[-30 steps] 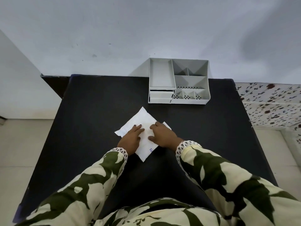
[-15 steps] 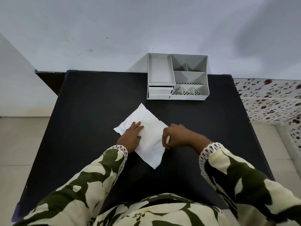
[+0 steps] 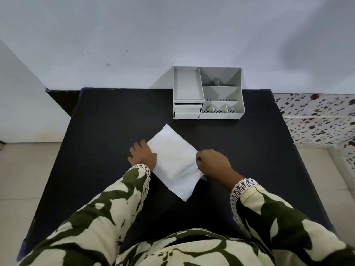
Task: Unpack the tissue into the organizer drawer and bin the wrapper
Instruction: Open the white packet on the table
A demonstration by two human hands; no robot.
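Note:
A white tissue [image 3: 173, 162] lies flat and diamond-wise on the middle of the black table [image 3: 107, 120]. My left hand [image 3: 143, 156] rests on the table at the tissue's left edge with its fingers spread. My right hand [image 3: 213, 164] is curled at the tissue's right edge and seems to pinch it there. The white organizer [image 3: 207, 93] stands at the far edge of the table. Its small drawer [image 3: 187, 111] at the front left looks pushed in. No wrapper or bin is in view.
The organizer has several open compartments, all bare. A grey wall rises behind the table. A patterned cloth surface [image 3: 317, 118] lies to the right and pale floor tiles [image 3: 28, 169] to the left.
My right hand has slid from the tissue's middle to its right edge and curled up. My left hand has moved off the tissue to its left edge. The tissue now lies wider and flatter.

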